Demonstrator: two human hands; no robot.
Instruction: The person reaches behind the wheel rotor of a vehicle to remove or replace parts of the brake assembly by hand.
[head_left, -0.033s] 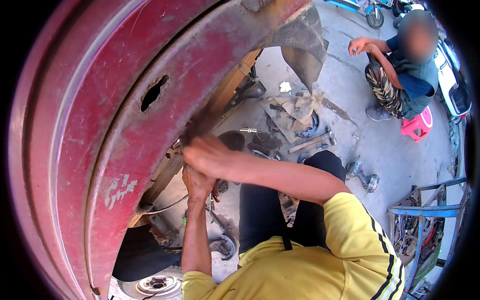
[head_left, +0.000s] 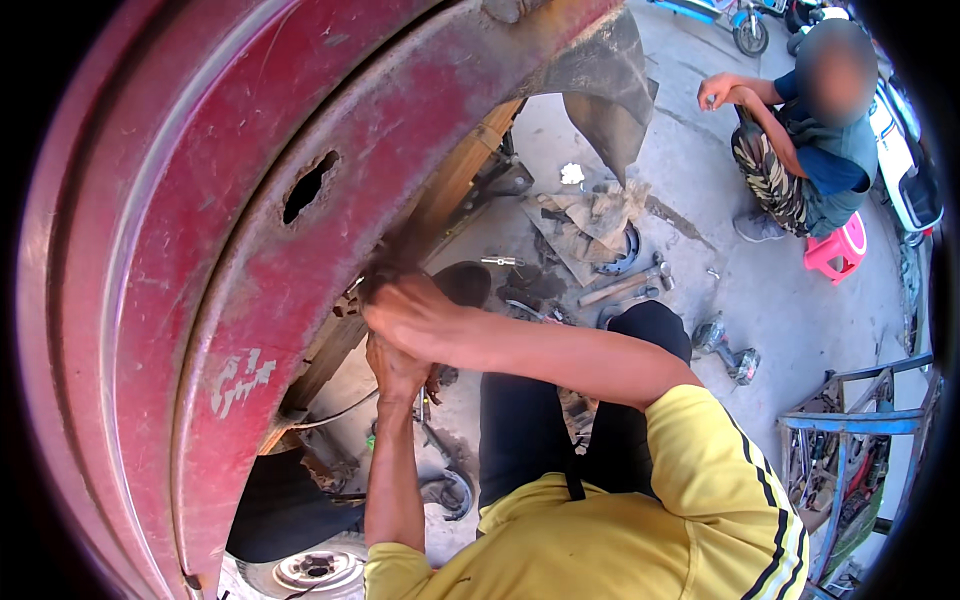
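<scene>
Both hands are together just under the rusty inner edge of a dull red vehicle fender [head_left: 330, 210]. My right hand [head_left: 408, 314] is closed, knuckles up, on something dark by the edge; what it grips is hidden. Right below it and touching it, my left hand [head_left: 398, 368] has its fingers curled, with most of them covered by the right hand and the parts around. A brownish wooden-looking beam [head_left: 440, 205] runs behind the fender lip, next to my hands. A ragged rust hole [head_left: 310, 187] shows in the fender's face.
On the ground lie a hammer [head_left: 625, 283], a curved brake shoe [head_left: 622, 250] on a rag, a cordless power tool [head_left: 728, 350] and a wheel [head_left: 318, 570]. A person [head_left: 805, 150] sits on a pink stool [head_left: 838, 250]. At right stands a blue-framed rack [head_left: 850, 425].
My right hand has shifted very slightly at the fender edge. My left hand stays beneath it, and the seated person looks unmoved.
</scene>
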